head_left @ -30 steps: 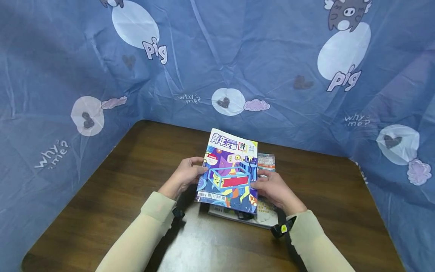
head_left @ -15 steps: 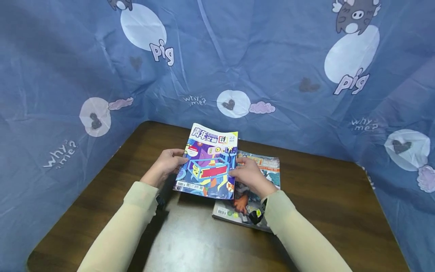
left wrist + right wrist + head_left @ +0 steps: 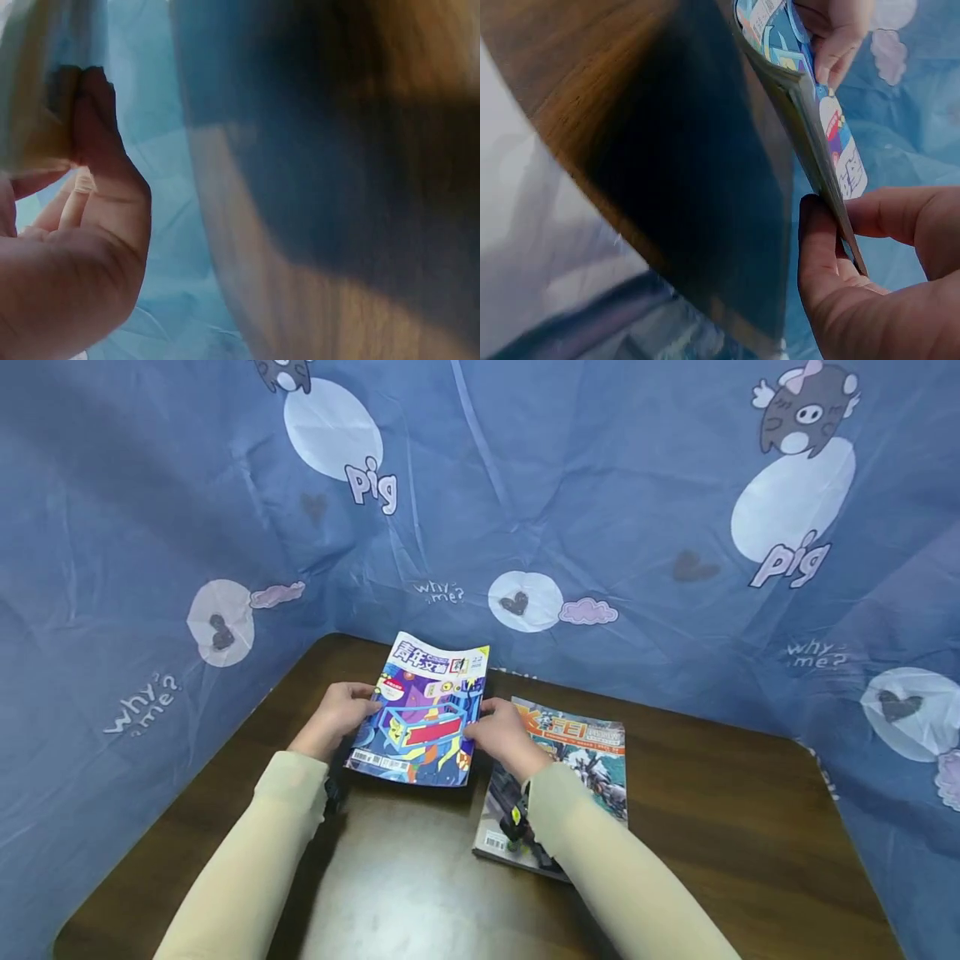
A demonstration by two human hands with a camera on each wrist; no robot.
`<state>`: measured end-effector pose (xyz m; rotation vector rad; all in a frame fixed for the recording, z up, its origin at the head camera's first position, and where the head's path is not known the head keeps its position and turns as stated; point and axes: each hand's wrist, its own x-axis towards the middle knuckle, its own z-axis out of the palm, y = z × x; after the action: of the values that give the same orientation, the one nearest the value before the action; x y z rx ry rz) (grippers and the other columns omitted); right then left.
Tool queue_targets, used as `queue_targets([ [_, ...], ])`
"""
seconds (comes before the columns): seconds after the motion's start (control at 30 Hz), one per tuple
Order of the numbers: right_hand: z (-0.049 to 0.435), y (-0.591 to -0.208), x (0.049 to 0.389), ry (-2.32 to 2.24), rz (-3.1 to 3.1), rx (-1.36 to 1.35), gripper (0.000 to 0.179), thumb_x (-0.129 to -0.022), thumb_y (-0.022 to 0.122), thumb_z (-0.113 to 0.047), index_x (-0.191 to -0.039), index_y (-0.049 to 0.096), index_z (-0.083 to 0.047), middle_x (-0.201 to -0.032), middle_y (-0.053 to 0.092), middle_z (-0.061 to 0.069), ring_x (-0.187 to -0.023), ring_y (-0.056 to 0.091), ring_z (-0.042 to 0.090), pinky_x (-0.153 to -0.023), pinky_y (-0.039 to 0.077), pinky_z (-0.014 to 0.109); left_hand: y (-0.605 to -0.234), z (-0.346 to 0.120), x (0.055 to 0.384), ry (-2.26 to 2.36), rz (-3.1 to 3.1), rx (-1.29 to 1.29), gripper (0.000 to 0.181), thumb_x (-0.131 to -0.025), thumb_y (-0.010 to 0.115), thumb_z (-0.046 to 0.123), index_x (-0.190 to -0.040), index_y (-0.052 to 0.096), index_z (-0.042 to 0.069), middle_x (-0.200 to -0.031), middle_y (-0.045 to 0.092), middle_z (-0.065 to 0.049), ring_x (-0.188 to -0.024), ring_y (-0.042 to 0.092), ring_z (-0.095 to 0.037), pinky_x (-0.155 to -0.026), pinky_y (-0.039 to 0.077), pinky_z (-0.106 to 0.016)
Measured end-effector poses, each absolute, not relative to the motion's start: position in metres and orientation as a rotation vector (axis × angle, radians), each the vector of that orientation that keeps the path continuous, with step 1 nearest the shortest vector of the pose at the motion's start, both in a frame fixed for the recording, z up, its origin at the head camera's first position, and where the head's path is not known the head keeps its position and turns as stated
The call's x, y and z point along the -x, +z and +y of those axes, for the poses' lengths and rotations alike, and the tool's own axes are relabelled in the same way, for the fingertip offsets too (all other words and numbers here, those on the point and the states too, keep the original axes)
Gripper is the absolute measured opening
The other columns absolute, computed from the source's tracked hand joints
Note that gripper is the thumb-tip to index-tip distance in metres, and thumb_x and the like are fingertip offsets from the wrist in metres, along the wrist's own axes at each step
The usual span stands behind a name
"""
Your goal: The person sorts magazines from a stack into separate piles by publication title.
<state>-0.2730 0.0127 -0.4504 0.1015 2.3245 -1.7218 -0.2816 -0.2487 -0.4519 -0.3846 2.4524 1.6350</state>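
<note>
While the left hand (image 3: 337,717) and right hand (image 3: 504,733) are pinching its side edges, the purple-covered magazine (image 3: 420,714) is hovering just left of frame centre; an orange-titled magazine (image 3: 596,760) is lying right of centre.

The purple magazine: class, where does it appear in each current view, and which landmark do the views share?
Head: purple magazine left of centre.
Left wrist: purple magazine blurred, at upper left.
Right wrist: purple magazine slanting, right of centre.
Shared landmark: brown table.
</note>
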Motion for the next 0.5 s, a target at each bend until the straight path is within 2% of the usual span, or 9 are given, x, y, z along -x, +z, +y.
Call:
queue_targets([
  [0.27, -0.013, -0.461, 0.292, -1.701, 2.293, -0.088, 0.043, -0.083, 0.07, 0.01, -0.123, 0.054, 0.012, -0.109, 0.062, 0.021, -0.093, 0.069, 0.029, -0.075, 0.06, 0.038, -0.459, -0.257, 0.3, 1.415, 2.665, 0.422, 0.04, -0.098, 0.063, 0.006, -0.133, 0.057, -0.012, -0.127, 0.06, -0.029, -0.11, 0.059, -0.036, -0.098, 0.047, -0.05],
  [0.5, -0.025, -0.466, 0.307, -1.606, 2.331, -0.184, 0.048, -0.085, 0.072, 0.008, -0.128, 0.052, 0.01, -0.112, 0.062, 0.022, -0.096, 0.069, 0.029, -0.077, 0.06, 0.038, -0.463, -0.259, 0.313, 1.246, 2.8, 0.457, 0.037, -0.095, 0.067, 0.01, -0.126, 0.064, -0.011, -0.125, 0.062, -0.028, -0.113, 0.058, -0.038, -0.1, 0.046, -0.05],
])
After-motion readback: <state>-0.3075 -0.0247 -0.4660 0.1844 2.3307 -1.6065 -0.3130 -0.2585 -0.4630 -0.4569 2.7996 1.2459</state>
